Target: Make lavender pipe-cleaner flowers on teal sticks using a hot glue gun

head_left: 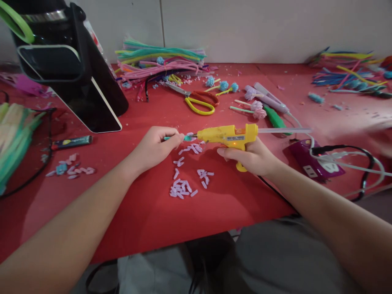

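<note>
My right hand (249, 157) is closed around the handle of a yellow hot glue gun (226, 135), whose nozzle points left. A clear glue stick (283, 130) sticks out of its back end. My left hand (161, 145) pinches a short teal pipe cleaner (186, 138) right at the nozzle tip; whether the two touch I cannot tell. Below the nozzle, short lilac pipe cleaner pieces (180, 188) lie scattered and in a small pile on the red table (147, 220). The fingers of my left hand hide part of the teal piece.
Scissors (200, 102) with red and yellow handles lie behind my hands, near blue-tipped stems (223, 86). A black tumbler (104, 77) with a phone (98, 106) leaning on it stands left. A purple power strip (315, 161) with cables lies right. Pipe cleaner bundles (162, 59) line the back.
</note>
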`<control>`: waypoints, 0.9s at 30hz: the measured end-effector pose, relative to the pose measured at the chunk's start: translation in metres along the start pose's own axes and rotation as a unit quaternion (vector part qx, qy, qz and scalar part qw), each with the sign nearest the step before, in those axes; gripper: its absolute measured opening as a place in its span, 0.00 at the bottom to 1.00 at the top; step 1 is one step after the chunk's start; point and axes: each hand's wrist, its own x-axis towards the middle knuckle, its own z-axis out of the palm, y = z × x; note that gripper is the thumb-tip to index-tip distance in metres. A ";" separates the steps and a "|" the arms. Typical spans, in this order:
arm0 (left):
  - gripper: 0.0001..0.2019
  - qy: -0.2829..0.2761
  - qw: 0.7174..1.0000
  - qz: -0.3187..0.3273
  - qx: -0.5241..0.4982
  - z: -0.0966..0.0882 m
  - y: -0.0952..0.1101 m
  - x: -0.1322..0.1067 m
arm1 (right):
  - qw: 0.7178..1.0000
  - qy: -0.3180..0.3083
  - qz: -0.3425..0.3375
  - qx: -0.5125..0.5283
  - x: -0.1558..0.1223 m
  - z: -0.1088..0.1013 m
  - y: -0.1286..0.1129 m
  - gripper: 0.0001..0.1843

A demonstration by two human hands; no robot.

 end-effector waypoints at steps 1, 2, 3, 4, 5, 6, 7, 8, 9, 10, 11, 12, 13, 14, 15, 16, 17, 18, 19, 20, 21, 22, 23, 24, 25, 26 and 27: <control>0.19 0.000 1.000 -0.001 0.000 0.000 0.000 0.000 | 1.000 0.000 -0.001 0.000 0.000 0.000 0.000 0.09; 0.19 0.000 1.000 -0.003 0.001 0.000 0.001 0.000 | 1.000 -0.002 -0.001 0.000 0.000 0.000 -0.001 0.09; 0.19 0.001 1.000 -0.004 0.001 0.000 0.001 0.000 | 1.000 -0.002 0.001 -0.001 0.000 0.000 -0.001 0.08; 0.19 0.002 1.000 -0.006 0.001 0.000 0.002 0.000 | 1.000 -0.001 0.003 -0.001 0.000 0.000 -0.001 0.08; 0.19 0.002 1.000 -0.007 0.001 0.000 0.002 0.000 | 1.000 0.000 0.005 -0.001 0.000 0.000 -0.001 0.07; 0.19 0.003 1.000 -0.008 0.000 -0.001 0.003 0.000 | 1.000 0.002 0.006 0.000 0.000 0.000 -0.001 0.07; 0.19 0.003 1.000 -0.008 -0.001 -0.001 0.003 0.000 | 1.000 0.004 0.008 0.001 0.000 0.000 -0.001 0.07; 0.19 0.003 1.000 -0.009 -0.001 0.000 0.003 0.000 | 1.000 0.005 0.009 0.001 0.001 0.000 -0.001 0.07; 0.19 0.003 1.000 -0.009 -0.002 0.000 0.003 0.000 | 1.000 0.006 0.009 0.001 0.001 0.000 -0.001 0.07; 0.19 0.003 1.000 -0.010 -0.003 0.000 0.003 0.000 | 1.000 0.005 0.009 0.001 0.001 0.000 -0.002 0.06; 0.19 0.004 1.000 -0.010 -0.003 0.000 0.003 0.000 | 1.000 0.005 0.006 0.002 0.001 0.000 -0.002 0.06; 0.19 0.003 1.000 -0.012 -0.003 0.000 0.003 0.000 | 1.000 0.005 0.002 0.004 0.001 0.000 -0.003 0.06; 0.19 0.002 1.000 -0.013 -0.003 0.000 0.003 0.000 | 1.000 0.003 -0.004 0.006 0.001 0.000 -0.004 0.06; 0.19 0.001 1.000 -0.013 -0.004 -0.001 0.002 0.000 | 1.000 0.002 -0.009 0.008 0.001 0.000 -0.005 0.06; 0.19 0.000 1.000 -0.014 -0.004 -0.001 0.002 0.000 | 1.000 0.000 -0.013 0.010 0.001 0.000 -0.005 0.05; 0.19 -0.001 1.000 -0.014 -0.003 -0.001 0.001 0.000 | 1.000 -0.001 -0.015 0.011 0.001 0.001 -0.006 0.05; 0.19 0.000 1.000 -0.014 -0.003 -0.001 0.001 0.000 | 1.000 -0.003 -0.016 0.011 0.002 0.001 -0.006 0.05; 0.19 -0.001 1.000 -0.014 -0.002 -0.001 0.000 0.000 | 1.000 -0.005 -0.016 0.009 0.002 0.001 -0.006 0.05; 0.19 -0.001 1.000 -0.013 -0.002 -0.001 0.000 0.000 | 1.000 -0.003 -0.016 0.007 0.002 0.001 -0.006 0.06; 0.19 -0.001 1.000 -0.013 -0.002 -0.001 0.000 0.001 | 1.000 -0.002 -0.018 0.004 0.002 0.002 -0.006 0.06; 0.19 -0.001 1.000 -0.012 -0.003 0.000 0.000 0.000 | 1.000 0.000 -0.020 0.001 0.002 0.002 -0.006 0.06; 0.19 -0.001 1.000 -0.012 -0.003 0.000 0.000 0.000 | 1.000 0.002 -0.024 -0.001 0.002 0.002 -0.006 0.06; 0.19 0.000 1.000 -0.012 -0.004 0.000 0.000 0.000 | 1.000 0.003 -0.027 -0.003 0.002 0.002 -0.006 0.06; 0.19 0.002 1.000 -0.013 -0.005 0.000 0.000 0.000 | 1.000 0.003 -0.030 -0.005 0.002 0.001 -0.007 0.06; 0.19 0.004 1.000 -0.014 -0.006 0.000 0.001 0.000 | 0.999 0.002 -0.033 -0.007 0.002 0.001 -0.007 0.06; 0.19 0.004 1.000 -0.015 -0.007 0.000 0.001 0.000 | 0.999 0.000 -0.037 -0.009 0.002 0.000 -0.007 0.06; 0.19 0.003 1.000 -0.016 -0.009 0.000 0.002 0.000 | 0.999 0.000 -0.039 -0.011 0.002 0.000 -0.007 0.06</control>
